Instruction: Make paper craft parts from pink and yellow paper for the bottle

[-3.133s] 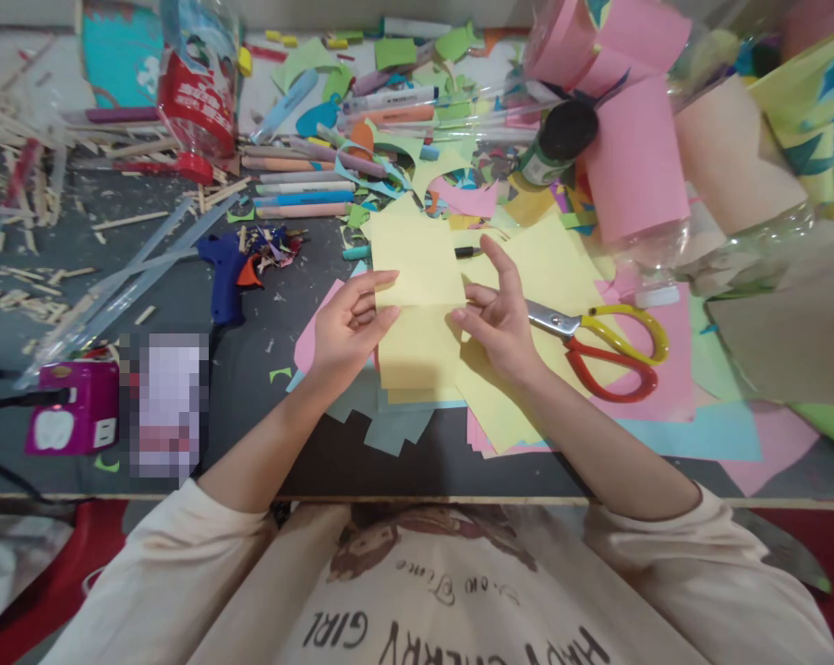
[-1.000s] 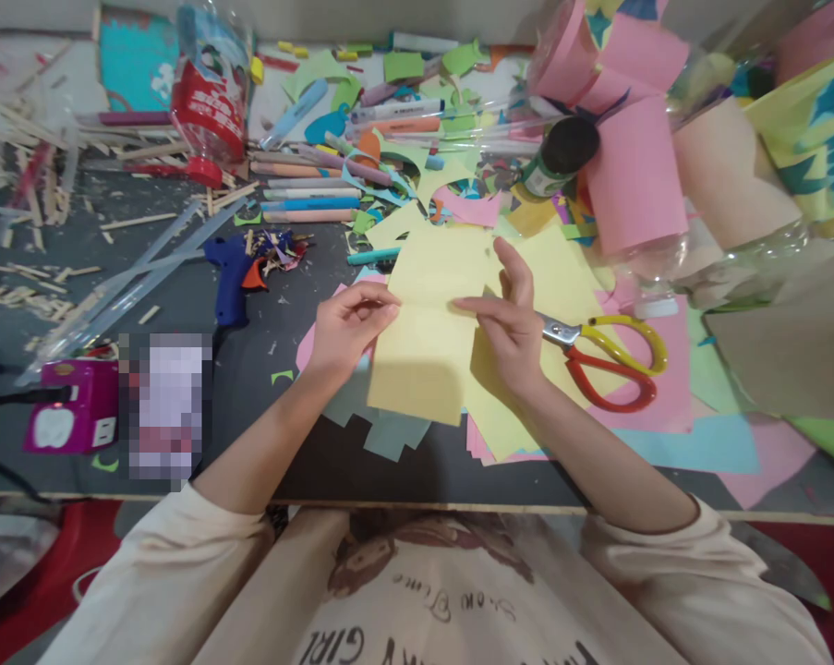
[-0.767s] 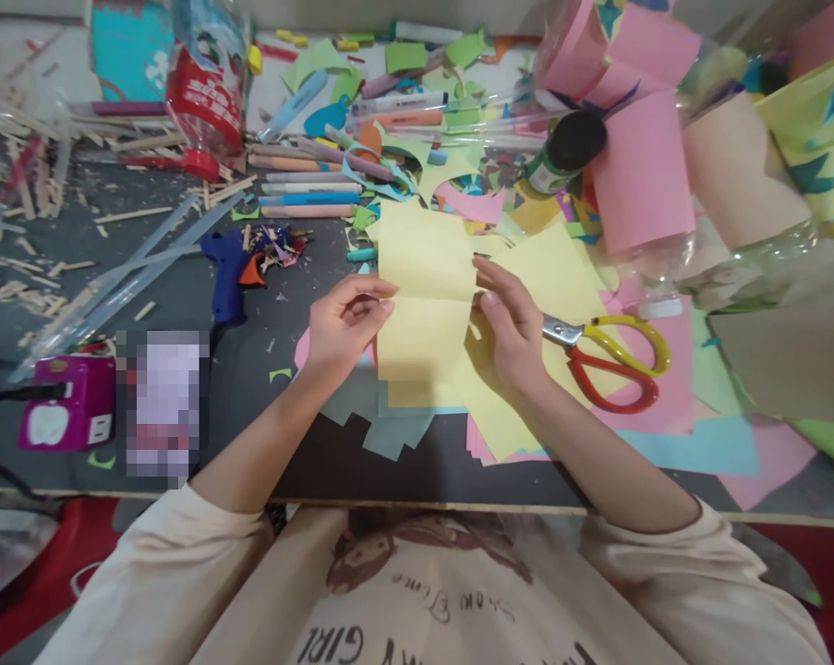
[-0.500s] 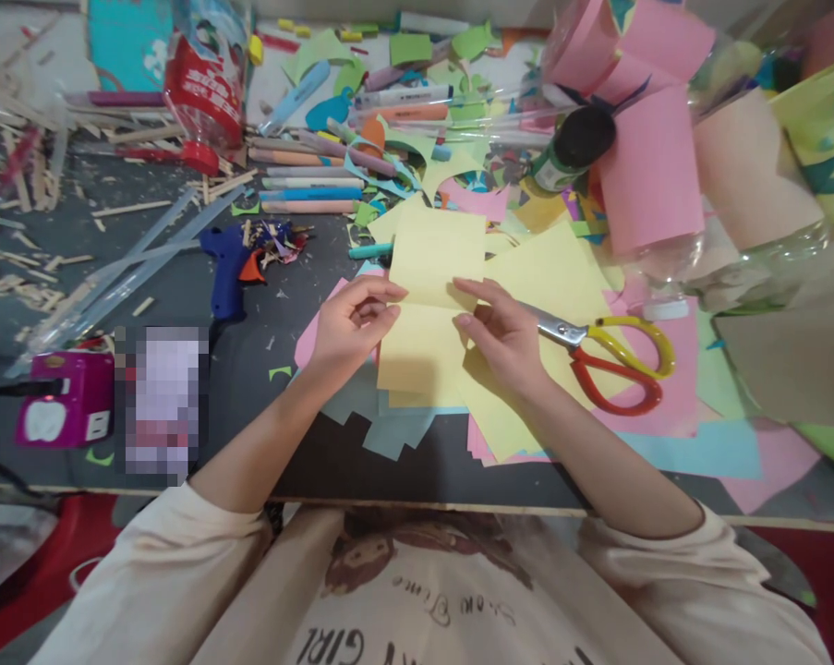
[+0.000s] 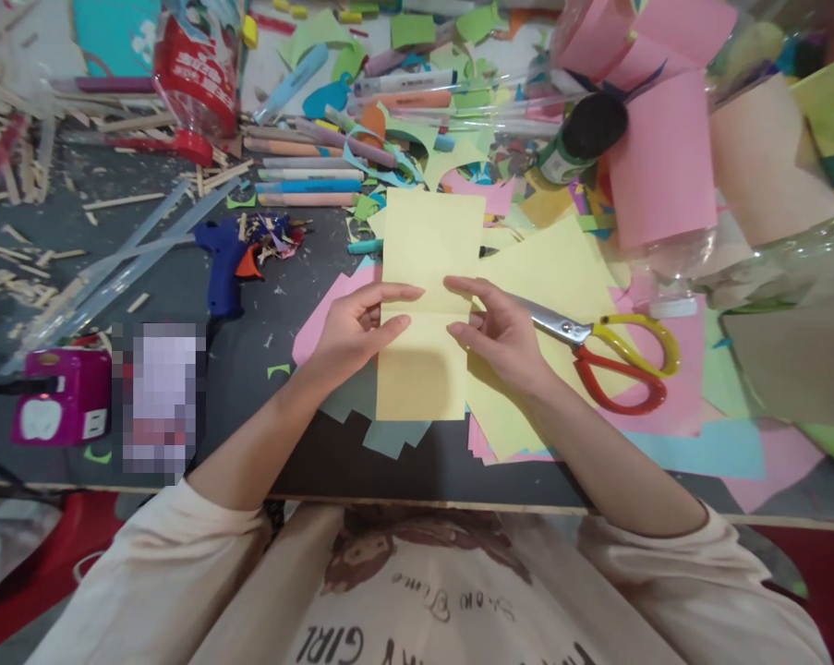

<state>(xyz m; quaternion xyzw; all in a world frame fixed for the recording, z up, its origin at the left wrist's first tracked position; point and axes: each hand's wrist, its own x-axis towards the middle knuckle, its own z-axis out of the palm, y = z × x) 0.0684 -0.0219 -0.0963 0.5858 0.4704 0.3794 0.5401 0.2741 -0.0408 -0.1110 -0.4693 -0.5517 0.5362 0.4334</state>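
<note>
- From where I stand, the dark desk (image 5: 323, 471) takes up most of the view, crowded with craft things along its far side.
- Over on the right, a clear bottle is wrapped in pink paper (image 5: 666, 171), its white cap tilted toward the person.
- A loose yellow sheet (image 5: 551, 263) lies just right of the work, partly under the right forearm.
- At the far left lies a red-labelled bottle (image 5: 195, 74), red cap pointing this way.
- The creased yellow paper (image 5: 427, 360) is held between the hands at the middle of the near side, long side upright to the person, with a fold line across it at finger height.
- Scissors (image 5: 573, 330) with one yellow and one red handle lie just right of the right hand, across the loose sheet and a pink sheet (image 5: 690, 397).
- The left hand (image 5: 361, 328) grips the paper's left edge, thumb and forefinger resting on its face.
- The right hand (image 5: 500, 328) grips the right edge likewise, another finger partly hidden behind it.
- A blue glue gun (image 5: 223, 263) rests left of the left hand, well apart from it.
- Pale and blue markers (image 5: 309, 187) lie in a row beyond the hands.
- Smallest, thin wooden sticks (image 5: 122, 203) litter the left side.
</note>
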